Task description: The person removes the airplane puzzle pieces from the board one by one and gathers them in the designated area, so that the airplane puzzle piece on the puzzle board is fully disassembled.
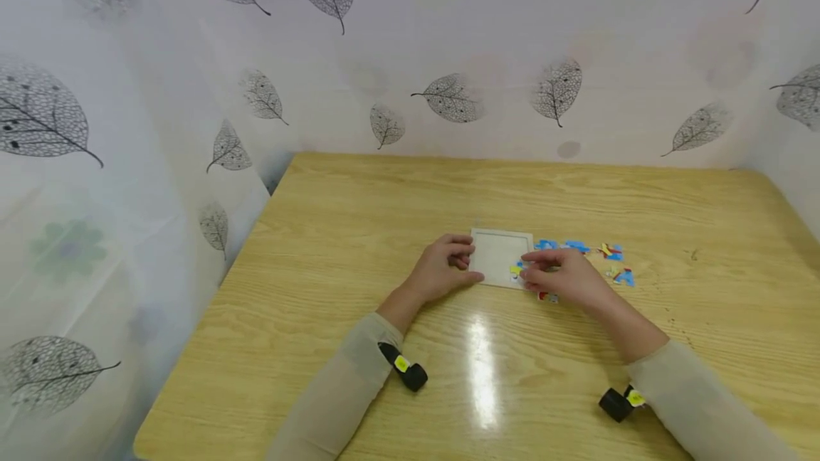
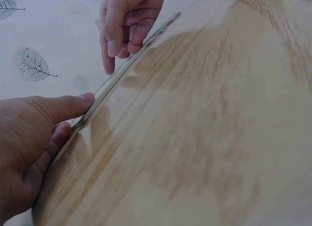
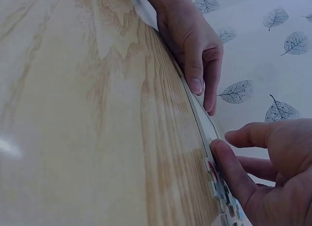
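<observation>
A square, pale puzzle tray (image 1: 500, 251) with a raised rim lies on the table. My left hand (image 1: 442, 265) grips its left side, the thumb at the lower-left corner and the fingers curled along the edge. One jigsaw piece (image 1: 515, 270), yellow, blue and white, lies inside the tray near the lower-right corner. Over the tray's right rim, my right hand (image 1: 566, 277) has its fingertips beside that piece. In the right wrist view, thumb and index fingertip (image 3: 231, 137) stand slightly apart at the tray's edge; the piece itself is hard to make out there.
Several loose jigsaw pieces lie right of the tray, among them a blue-and-yellow piece (image 1: 611, 252) and a blue-and-red piece (image 1: 621, 276). A red-and-white piece (image 1: 548, 297) sits partly under the right hand. The wooden table (image 1: 359, 198) meets a leaf-print curtain (image 1: 500, 41) behind.
</observation>
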Tool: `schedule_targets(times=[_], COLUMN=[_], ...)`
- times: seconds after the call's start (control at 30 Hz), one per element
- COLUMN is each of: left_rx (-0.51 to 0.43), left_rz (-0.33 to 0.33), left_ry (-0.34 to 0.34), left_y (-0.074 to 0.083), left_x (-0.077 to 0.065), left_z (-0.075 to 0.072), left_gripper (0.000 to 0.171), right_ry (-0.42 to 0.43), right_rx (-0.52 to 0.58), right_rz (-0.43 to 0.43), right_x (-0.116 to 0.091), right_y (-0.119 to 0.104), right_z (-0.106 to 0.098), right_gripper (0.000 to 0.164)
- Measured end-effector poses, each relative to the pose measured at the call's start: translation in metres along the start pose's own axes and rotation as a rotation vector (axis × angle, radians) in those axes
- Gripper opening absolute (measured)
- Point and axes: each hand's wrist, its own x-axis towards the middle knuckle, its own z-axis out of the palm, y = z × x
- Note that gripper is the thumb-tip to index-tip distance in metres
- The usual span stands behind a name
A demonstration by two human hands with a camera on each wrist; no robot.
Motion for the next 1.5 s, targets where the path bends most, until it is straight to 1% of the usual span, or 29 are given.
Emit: schedule_targets(times=[0.1,0.2,0.53,0.73,0.87,0.93,1.13,1.2,1.33,1.43,1.5], left_rx=[-0.007,-0.006,-0.016,-0.002,-0.024,-0.035,-0.027,-0.022,-0.022,-0.023,-0.031], left_rz=[0.007,0.0,-0.008,-0.002,-0.003,-0.005,-0.011,-0.01,-0.016,-0.019,-0.02], left_ry=[0.002,0.003,0.004,0.0,-0.004,-0.008,-0.008,-0.012,-0.021,-0.024,-0.026], left_y=[-0.003,-0.004,-0.006,-0.003,0.0,0.0,0.001,0.002,0.003,0.002,0.001], left_x=[0.0,-0.002,-0.004,-0.002,0.002,0.004,0.006,0.006,0.004,0.002,0.001], left_z=[0.0,0.001,0.004,0.001,0.001,0.003,0.002,0.001,0.0,0.0,0.0], left_gripper=[0.056,0.055,0.05,0.049,0.049,0.049,0.048,0.049,0.049,0.047,0.045], right_ry=[-0.007,-0.013,0.01,0.069,0.116,0.132,0.124,0.119,0.11,0.086,0.085], right_rx=[-0.056,-0.104,-0.194,-0.145,-0.116,-0.125,-0.111,-0.092,-0.09,-0.03,0.038], right_rz=[0.001,0.004,-0.022,-0.036,-0.033,-0.029,-0.057,-0.074,-0.076,-0.063,-0.052], right_x=[0.001,0.001,0.001,0.001,-0.001,-0.004,-0.012,-0.015,-0.024,-0.035,-0.044], right_y=[-0.002,-0.003,-0.001,0.001,0.002,0.002,-0.001,0.001,0.006,0.011,0.015], right_z=[0.002,0.004,0.007,0.008,0.003,0.0,-0.009,-0.011,-0.017,-0.022,-0.027], right_gripper=[0.049,0.047,0.038,0.032,0.028,0.027,0.029,0.029,0.032,0.039,0.043])
